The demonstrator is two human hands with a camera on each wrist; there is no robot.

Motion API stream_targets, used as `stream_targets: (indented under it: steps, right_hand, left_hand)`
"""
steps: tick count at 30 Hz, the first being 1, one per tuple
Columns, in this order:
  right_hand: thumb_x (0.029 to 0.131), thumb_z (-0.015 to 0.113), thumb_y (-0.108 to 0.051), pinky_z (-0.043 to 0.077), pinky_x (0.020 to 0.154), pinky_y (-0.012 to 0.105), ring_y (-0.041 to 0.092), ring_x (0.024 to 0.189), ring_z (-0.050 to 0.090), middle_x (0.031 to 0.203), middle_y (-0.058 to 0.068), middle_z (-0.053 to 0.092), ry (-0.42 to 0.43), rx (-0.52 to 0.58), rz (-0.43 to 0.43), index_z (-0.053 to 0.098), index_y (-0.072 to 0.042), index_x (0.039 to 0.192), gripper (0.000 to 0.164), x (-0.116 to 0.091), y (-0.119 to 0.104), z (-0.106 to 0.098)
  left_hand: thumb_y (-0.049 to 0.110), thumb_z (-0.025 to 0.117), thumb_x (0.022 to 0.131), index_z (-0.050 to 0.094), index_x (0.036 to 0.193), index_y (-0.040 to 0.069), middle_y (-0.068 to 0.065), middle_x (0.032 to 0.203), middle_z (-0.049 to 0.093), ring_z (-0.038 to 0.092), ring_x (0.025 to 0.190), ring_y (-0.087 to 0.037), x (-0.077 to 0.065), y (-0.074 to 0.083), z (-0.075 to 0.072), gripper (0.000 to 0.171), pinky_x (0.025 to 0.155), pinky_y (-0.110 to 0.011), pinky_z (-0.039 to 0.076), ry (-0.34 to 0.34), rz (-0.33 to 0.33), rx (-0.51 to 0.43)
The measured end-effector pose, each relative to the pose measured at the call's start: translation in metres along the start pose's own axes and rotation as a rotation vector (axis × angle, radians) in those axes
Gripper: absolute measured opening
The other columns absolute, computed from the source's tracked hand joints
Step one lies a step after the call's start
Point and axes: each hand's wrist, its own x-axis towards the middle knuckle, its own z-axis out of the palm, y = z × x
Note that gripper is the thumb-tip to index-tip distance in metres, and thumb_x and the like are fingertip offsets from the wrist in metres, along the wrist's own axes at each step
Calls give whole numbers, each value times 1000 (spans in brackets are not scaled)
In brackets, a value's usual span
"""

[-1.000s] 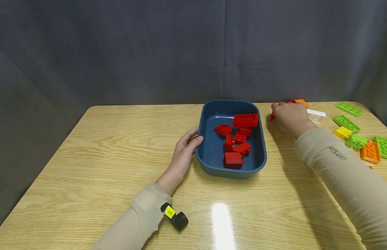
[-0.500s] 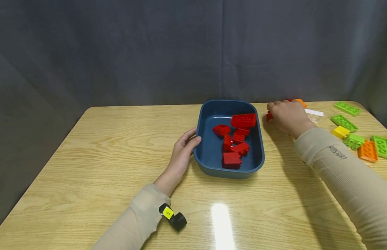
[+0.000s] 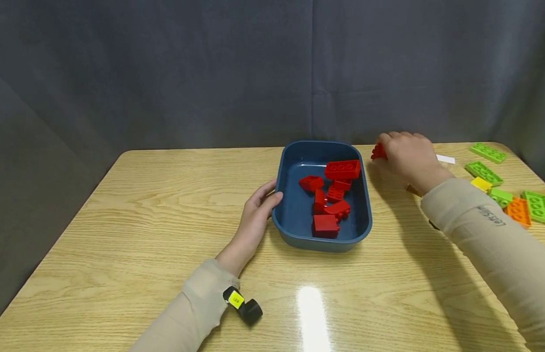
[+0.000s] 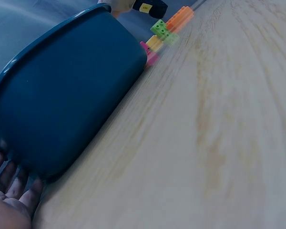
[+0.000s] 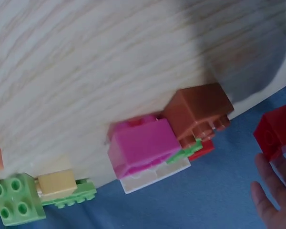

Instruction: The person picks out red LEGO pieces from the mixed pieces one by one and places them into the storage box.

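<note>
My right hand point(image 3: 410, 154) pinches a red toy building brick point(image 3: 379, 151) at the far side of the table, right of the blue bin. Its studs point left in the head view. In the right wrist view the brick point(image 5: 275, 131) shows at the right edge, with fingers point(image 5: 271, 183) round it. My left hand point(image 3: 254, 210) rests against the left side of the blue bin point(image 3: 294, 230), thumb at the rim. The left wrist view shows its fingertips touching the bin's outer wall point(image 4: 66, 90). Several red bricks point(image 3: 326, 226) lie loose inside the bin.
Under my right hand sit a brown brick point(image 5: 200, 107), a pink brick point(image 5: 143, 148) and a white one point(image 5: 155, 177). Farther right lie green plates point(image 3: 488, 152), a yellow brick point(image 3: 481, 184) and an orange brick point(image 3: 517, 211). A dark curtain point(image 3: 210, 73) hangs behind the table.
My right hand has risen from the bricks with the red brick between its fingers. My left hand and the bin keep their places, apart from a slight view shift.
</note>
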Motion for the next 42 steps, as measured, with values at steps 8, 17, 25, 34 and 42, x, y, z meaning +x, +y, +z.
stream_targets:
  steps: [8,17,25,34,42]
  right_hand:
    - [87,60,-30,47,62,53,36,77,56,90,21,62,-11,152,122,57,-1,104,34,-3,-10,-3]
    - [91,55,-32,49,66,51,33,83,52,99,19,56,71,217,142,55,-3,119,41,-5,-21,-12]
    - [91,53,-41,50,65,48,30,83,53,102,16,59,123,276,155,56,-6,124,48,-5,-30,-23]
    - [89,57,-36,49,61,42,26,79,53,95,13,61,165,277,54,58,-7,121,43,-10,-47,-30]
    - [86,63,-34,53,63,41,23,78,55,97,10,63,162,264,-38,59,-9,117,40,-15,-64,-31]
  left_hand:
    - [27,53,92,49,136,13,-9,140,51,52,116,-22,1,1,0,46,99,-44,44,5,5,-5]
    - [28,53,92,49,136,13,-8,142,50,51,119,-22,0,0,-1,46,103,-46,43,-1,0,-9]
    - [28,53,93,49,136,13,-9,141,51,52,117,-23,1,-1,-1,46,101,-45,44,1,-2,-9]
    - [28,53,92,49,136,14,-9,141,51,52,117,-23,1,0,0,46,101,-44,44,2,-7,-14]
    - [28,52,93,48,137,13,-9,142,50,52,117,-24,2,-1,0,46,101,-44,44,-9,-3,-16]
